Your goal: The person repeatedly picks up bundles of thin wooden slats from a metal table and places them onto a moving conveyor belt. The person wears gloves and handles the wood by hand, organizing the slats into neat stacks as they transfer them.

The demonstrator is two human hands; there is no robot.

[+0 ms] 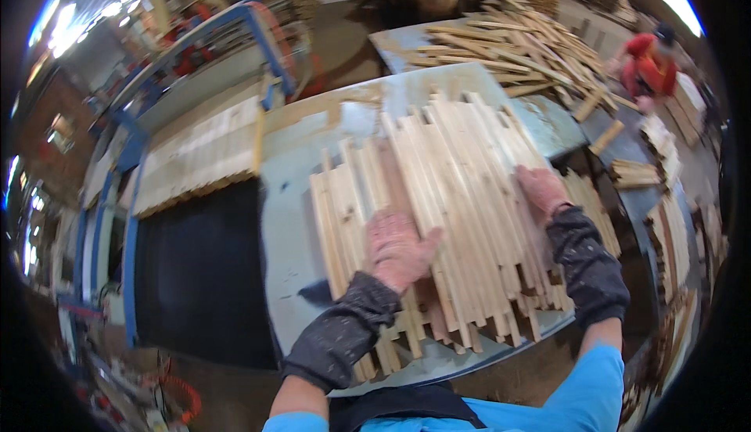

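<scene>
Long pale wooden strips (454, 189) lie side by side on a light blue-grey table (285, 228), their ends uneven. My left hand (399, 248) rests flat on the strips left of the middle, thumb spread toward the right. Along the right edge of the bundle, my right hand (541, 189) presses with its fingers stretched against the outer strips. A narrower group of strips (340, 217) lies to the left, with a darker gap between it and the main bundle. Dark dusty sleeve covers wrap both my forearms.
A blue-framed machine (258, 48) at left carries a panel of joined strips (203, 146) above a black surface (199, 268). Loose strips (524, 48) are heaped on a table at the back right. A person in red (653, 64) works at far right, near stacked wood.
</scene>
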